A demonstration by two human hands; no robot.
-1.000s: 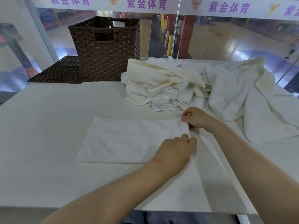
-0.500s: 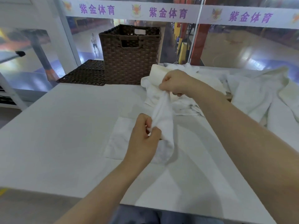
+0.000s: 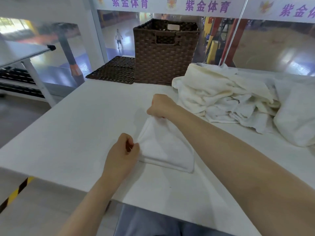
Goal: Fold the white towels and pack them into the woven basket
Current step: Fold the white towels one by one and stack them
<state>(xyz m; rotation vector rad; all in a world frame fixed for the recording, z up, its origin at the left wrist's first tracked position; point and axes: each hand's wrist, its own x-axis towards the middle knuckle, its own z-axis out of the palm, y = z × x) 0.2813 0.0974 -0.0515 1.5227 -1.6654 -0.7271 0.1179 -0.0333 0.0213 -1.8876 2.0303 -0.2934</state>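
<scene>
**Mid-fold on one white towel, basket waiting at the back**

Head view. We see the towel (image 3: 167, 149) lying on the white table (image 3: 68, 126) in front of the person, already doubled, with a thick folded edge along its near side. The left hand (image 3: 121, 154) has finger and thumb pinched together on the towel's near-left corner. The right hand (image 3: 161, 106) is curled round the far corner and holds it raised off the table, so the cloth slopes up toward it.

Our judgement of the step: a further fold is under way. To do it well, we would keep both corners taut, carry them across together, lay edge on edge, then press the crease flat before letting go. Uneven pull would skew the stack.

Surroundings. The woven basket (image 3: 164, 51) stands upright at the far edge of the table, well apart from the towel; its inside is not visible from here. A flat woven panel (image 3: 113, 69) lies just beside it on its left, possibly the lid. A heap of unfolded towels (image 3: 226, 97) sits to the right of the basket, near the right forearm. The path from the towel to the basket looks open; the heap crowds the right side and could catch a trailing edge.
</scene>
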